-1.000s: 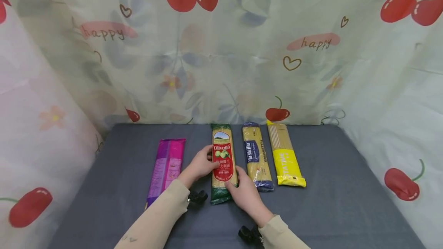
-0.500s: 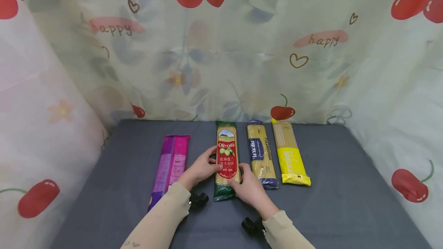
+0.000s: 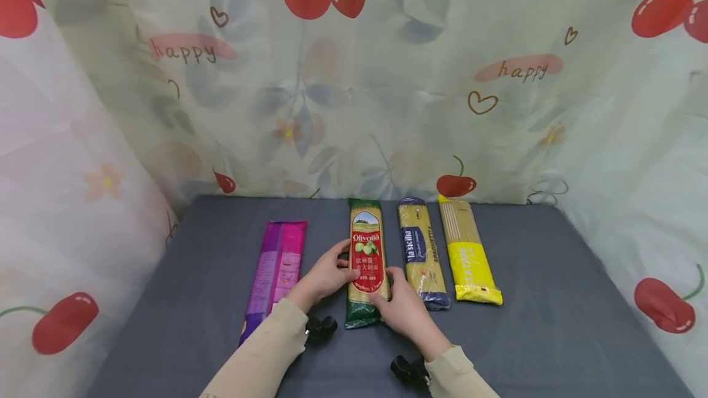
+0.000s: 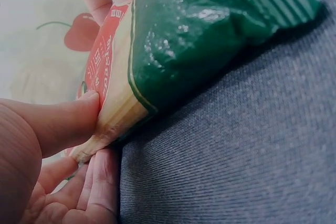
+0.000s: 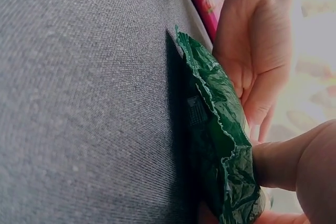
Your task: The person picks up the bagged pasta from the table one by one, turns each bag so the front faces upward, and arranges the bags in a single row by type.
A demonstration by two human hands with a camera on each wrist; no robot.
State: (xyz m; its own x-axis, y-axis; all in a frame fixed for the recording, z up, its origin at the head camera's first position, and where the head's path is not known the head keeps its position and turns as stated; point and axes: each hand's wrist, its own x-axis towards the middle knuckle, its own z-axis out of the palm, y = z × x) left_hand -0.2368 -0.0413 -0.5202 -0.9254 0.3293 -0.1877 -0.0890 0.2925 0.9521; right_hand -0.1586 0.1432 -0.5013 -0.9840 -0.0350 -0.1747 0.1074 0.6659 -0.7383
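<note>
A green-ended spaghetti packet (image 3: 367, 229) with a red label lies lengthwise at the middle of the dark grey table. My left hand (image 3: 325, 275) grips its left edge, thumb on the label. In the left wrist view, that hand's fingertips (image 4: 105, 174) reach the packet's lower edge. On the near right edge, my right hand (image 3: 406, 309) pinches the packet, its thumb (image 5: 275, 165) on the upper face in the right wrist view. The packet's crinkled green end (image 5: 215, 87) shows there, with shadow beneath it. The right fingers are mostly hidden behind the packet.
To the left lies a purple and pink packet (image 3: 276, 269), partly behind the left sleeve. A blue-labelled spaghetti packet (image 3: 424, 263) and a yellow packet (image 3: 470, 263) lie to the right. Cherry-printed curtains (image 3: 343, 109) enclose the table (image 3: 525, 336) at the back and sides.
The head view has shifted slightly, so everything appears a little further right. Both hands keep their hold on the green-ended spaghetti packet, with no clear movement across the table.
</note>
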